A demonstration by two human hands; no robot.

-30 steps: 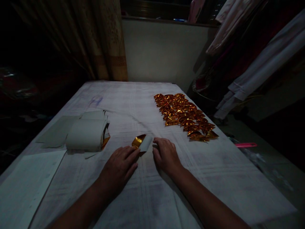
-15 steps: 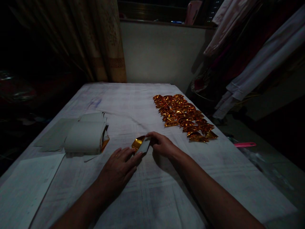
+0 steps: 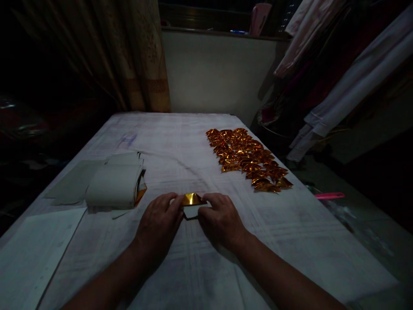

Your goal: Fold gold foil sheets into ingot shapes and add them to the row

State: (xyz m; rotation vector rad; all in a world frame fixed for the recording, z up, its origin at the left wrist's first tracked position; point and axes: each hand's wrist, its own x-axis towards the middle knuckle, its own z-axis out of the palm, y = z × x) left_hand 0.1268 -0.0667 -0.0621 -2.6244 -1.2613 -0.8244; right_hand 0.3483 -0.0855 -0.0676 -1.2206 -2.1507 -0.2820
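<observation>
A small sheet of gold foil paper (image 3: 191, 200), gold on one face and white on the other, lies partly folded on the white cloth of the table (image 3: 206, 258). My left hand (image 3: 158, 224) pinches its left side with curled fingers. My right hand (image 3: 221, 219) pinches its right side, fingers pressed down on the fold. Both hands rest on the cloth near the table's middle.
Several folded gold foil pieces (image 3: 248, 159) lie in rows at the right. A stack of unfolded sheets (image 3: 112, 184), white side up, sits at the left beside flat grey sheets (image 3: 69, 185). Hanging clothes (image 3: 338, 82) fill the right, a curtain (image 3: 135, 56) the back left.
Both hands have closed in on the foil sheet and pulled it slightly nearer. The right hand folded it over, so the gold face now shows on top.
</observation>
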